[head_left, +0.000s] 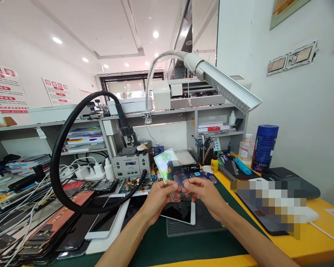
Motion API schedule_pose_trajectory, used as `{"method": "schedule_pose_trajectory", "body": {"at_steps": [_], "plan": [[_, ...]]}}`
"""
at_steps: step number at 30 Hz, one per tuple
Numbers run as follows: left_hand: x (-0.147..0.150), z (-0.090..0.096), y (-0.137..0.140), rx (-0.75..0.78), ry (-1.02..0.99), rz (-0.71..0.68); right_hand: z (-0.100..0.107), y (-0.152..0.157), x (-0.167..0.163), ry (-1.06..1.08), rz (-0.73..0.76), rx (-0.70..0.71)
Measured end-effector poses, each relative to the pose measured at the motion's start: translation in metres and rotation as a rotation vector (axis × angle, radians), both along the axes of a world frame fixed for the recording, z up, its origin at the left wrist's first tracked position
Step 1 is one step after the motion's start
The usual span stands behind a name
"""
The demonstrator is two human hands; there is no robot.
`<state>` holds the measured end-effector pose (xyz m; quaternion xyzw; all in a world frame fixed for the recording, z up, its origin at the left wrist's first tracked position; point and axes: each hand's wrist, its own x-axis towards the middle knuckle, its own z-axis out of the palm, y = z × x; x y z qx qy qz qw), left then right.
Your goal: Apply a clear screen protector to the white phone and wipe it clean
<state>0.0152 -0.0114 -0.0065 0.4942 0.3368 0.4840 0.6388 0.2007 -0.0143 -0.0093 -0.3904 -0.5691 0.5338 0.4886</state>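
In front of my chest, my left hand (165,191) and my right hand (198,188) are close together, thumbs and fingers pinched. Between them they hold a thin, clear, rounded-corner sheet (164,163) by its near end; its left part reflects bright light. A fine dark line curves between my fingertips, and I cannot make out whether it is an edge or a wire. Just below my hands, a white-framed phone with a black screen (180,213) lies on a grey dotted mat (195,228).
Left lie phones (104,218), stacked screens and white cables (41,200). A thick black hose (55,159) arcs up from the grey soldering station (129,165). A lamp (225,83) hangs overhead. Right are a yellow bottle (214,164), a blue can (265,148) and a blurred-out patch.
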Motion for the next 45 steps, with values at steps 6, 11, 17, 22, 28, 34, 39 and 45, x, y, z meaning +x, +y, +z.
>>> {"method": "schedule_pose_trajectory", "body": {"at_steps": [6,11,17,22,28,34,39,45], "plan": [[0.003,-0.005,0.000,-0.024,0.119,-0.022,-0.001,0.002,0.001,0.043,-0.042,-0.029],[0.003,-0.006,0.000,0.007,0.145,0.005,0.002,0.001,0.000,0.002,-0.043,0.001],[-0.001,-0.003,0.002,0.039,0.049,0.044,-0.001,0.002,0.003,-0.077,0.004,0.052],[-0.007,0.004,0.006,0.031,-0.082,0.112,0.000,0.001,0.002,-0.113,0.081,0.067],[-0.020,0.009,0.013,0.038,-0.176,0.171,0.003,-0.001,0.002,-0.185,0.145,0.094],[-0.029,0.010,0.017,0.040,-0.218,0.242,0.004,-0.001,0.003,-0.283,0.158,0.131],[-0.032,0.012,0.018,0.066,-0.254,0.304,0.007,-0.003,0.003,-0.333,0.157,0.171],[-0.031,0.013,0.018,0.121,-0.233,0.379,0.008,-0.004,0.004,-0.354,0.152,0.174]]}}
